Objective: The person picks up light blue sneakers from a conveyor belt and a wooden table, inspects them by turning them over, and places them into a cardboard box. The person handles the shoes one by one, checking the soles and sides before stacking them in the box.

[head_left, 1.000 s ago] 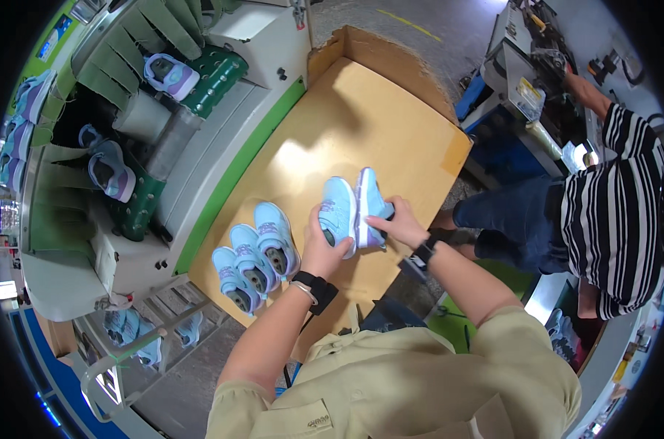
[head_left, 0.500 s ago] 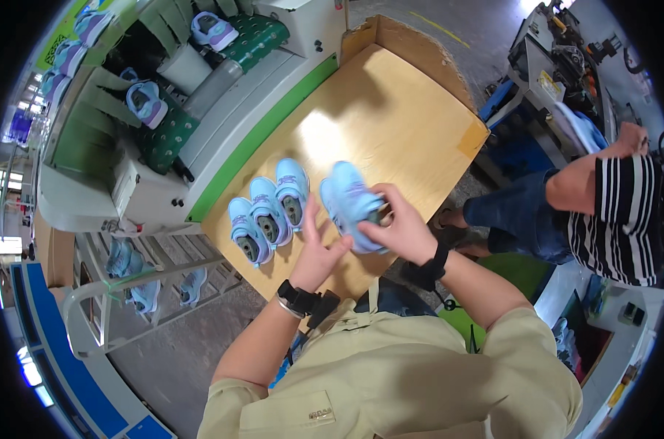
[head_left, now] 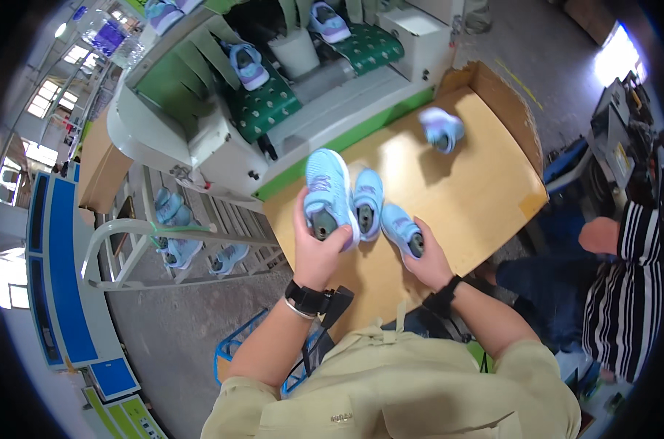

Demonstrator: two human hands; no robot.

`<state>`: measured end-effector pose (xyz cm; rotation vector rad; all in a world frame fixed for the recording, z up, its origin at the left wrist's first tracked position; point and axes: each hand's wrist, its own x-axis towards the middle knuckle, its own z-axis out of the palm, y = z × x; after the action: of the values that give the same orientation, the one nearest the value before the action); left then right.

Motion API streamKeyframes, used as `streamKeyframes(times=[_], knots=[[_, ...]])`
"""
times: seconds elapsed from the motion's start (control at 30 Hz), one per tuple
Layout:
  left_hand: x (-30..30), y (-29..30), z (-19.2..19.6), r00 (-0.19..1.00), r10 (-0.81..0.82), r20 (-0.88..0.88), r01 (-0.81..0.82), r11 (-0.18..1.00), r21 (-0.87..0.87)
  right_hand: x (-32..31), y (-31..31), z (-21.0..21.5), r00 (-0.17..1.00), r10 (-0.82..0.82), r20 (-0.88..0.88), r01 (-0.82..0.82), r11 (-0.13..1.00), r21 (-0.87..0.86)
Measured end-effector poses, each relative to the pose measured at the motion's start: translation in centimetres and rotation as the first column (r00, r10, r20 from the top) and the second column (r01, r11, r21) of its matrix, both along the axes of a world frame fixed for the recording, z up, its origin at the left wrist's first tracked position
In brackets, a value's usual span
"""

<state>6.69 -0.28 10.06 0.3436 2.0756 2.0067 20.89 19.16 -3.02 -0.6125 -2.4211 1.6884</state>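
Observation:
My left hand [head_left: 316, 252] grips a light blue child's shoe [head_left: 326, 194] by its heel and holds it up over the near left edge of the wooden table [head_left: 486, 197]. A second blue shoe [head_left: 368, 203] lies on the table just right of it. Beside that one, my right hand [head_left: 429, 262] is closed around the heel of a third blue shoe [head_left: 401, 228], which rests on the table. Farther away on the table, a fourth shoe [head_left: 441, 129] looks blurred. Both wrists wear dark bands.
Behind the table, a white and green conveyor machine [head_left: 325, 95] carries more shoes [head_left: 248, 66] on green pads. A metal rack [head_left: 178, 227] at left holds several shoes. A seated person in a striped shirt [head_left: 632, 293] is at right. A blue crate [head_left: 233, 355] stands below.
The pair held in both hands is gone from them; one shoe now lies blurred far out on the table. My left hand has lifted a shoe from the row, my right grips another.

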Motion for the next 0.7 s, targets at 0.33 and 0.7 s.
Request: streamKeyframes(times=[0.33,0.7], knots=[[-17.7,2.0,6.3,0.947,0.256,-0.195,-0.274,0.959,-0.068,-16.1,8.7,15.8,0.853,-0.021,-0.522,0.077,0.993,0.085],[-21.6,4.2,2.5,0.749,0.127,-0.650,-0.351,0.909,-0.226,-35.5,14.0,13.8,0.796,-0.050,-0.604,0.131,0.987,0.091]])
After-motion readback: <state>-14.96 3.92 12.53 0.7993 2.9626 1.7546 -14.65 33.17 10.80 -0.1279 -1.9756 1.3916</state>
